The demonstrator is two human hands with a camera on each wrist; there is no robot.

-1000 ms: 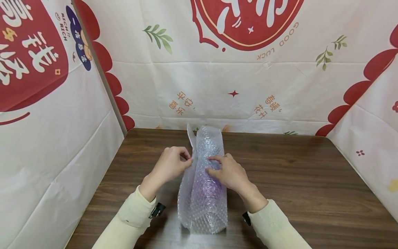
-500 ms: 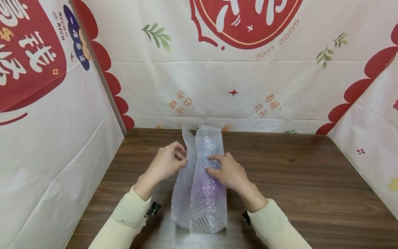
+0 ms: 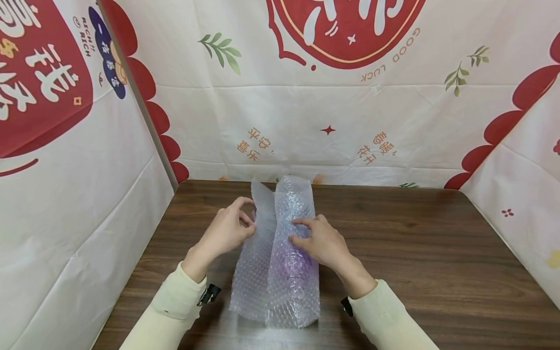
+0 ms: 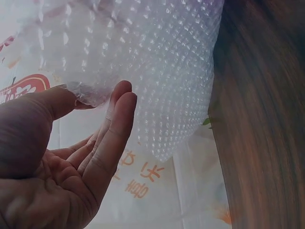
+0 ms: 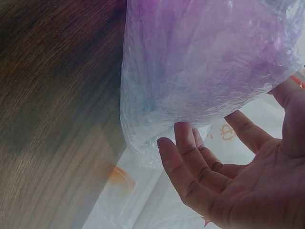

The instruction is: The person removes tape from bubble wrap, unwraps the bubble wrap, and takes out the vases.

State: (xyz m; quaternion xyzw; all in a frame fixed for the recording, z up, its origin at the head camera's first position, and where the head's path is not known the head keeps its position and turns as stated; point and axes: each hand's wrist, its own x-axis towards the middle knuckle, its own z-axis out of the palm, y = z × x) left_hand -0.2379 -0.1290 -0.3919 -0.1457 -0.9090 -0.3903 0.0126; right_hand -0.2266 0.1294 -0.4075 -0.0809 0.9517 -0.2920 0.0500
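Note:
A long bundle (image 3: 294, 287) rolled in clear bubble wrap lies lengthwise on the table, with purple and pale blue showing through. Along its left side a loose flap of bubble wrap (image 3: 253, 277) stands away from the roll. My left hand (image 3: 224, 232) pinches the flap's edge between thumb and fingertips; in the left wrist view the wrap (image 4: 167, 76) hangs in front of the fingers. My right hand (image 3: 324, 245) rests its spread fingertips on top of the bundle. From the right wrist, those fingers (image 5: 185, 143) lie straight against the wrapped surface. What the bundle contains is hidden under the layers.
The dark wood table (image 3: 393, 243) extends to both sides of the bundle. Printed white cloth (image 3: 210, 121) hangs behind it and along the left and right sides. A small black device (image 3: 209, 294) is strapped at the left sleeve's cuff.
My left hand has moved left and slightly up in the head view, drawing the flap outward so it opens wider from the roll. My right hand has stayed in place.

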